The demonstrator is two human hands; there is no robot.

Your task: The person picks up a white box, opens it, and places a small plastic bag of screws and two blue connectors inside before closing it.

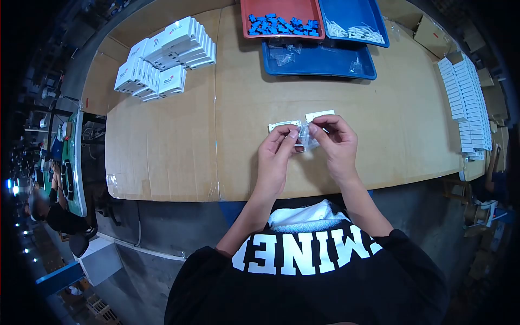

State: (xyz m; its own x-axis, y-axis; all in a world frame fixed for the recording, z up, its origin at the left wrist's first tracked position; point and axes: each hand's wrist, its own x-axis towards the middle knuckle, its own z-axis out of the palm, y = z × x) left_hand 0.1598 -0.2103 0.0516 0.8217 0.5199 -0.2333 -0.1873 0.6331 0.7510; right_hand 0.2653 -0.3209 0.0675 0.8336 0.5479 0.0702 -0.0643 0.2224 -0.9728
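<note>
Both of my hands meet over the cardboard-covered table, near its front edge. Between them is a small clear plastic bag (306, 138). My left hand (278, 150) pinches the bag's left side, and my right hand (338, 143) pinches its right side near the top. What the bag holds is too small to tell. A white frame-like part (284, 124) lies under and behind the left fingers, partly covered. Behind the right fingers is a flat white piece (319, 115), also partly hidden.
White boxes (172, 43) are stacked at the back left. A red tray (281, 6) with blue parts, a blue tray (379, 21) with white sticks and another blue tray (319, 69) with clear bags stand at the back. More white boxes (466, 108) line the right. A person (57, 208) sits far left.
</note>
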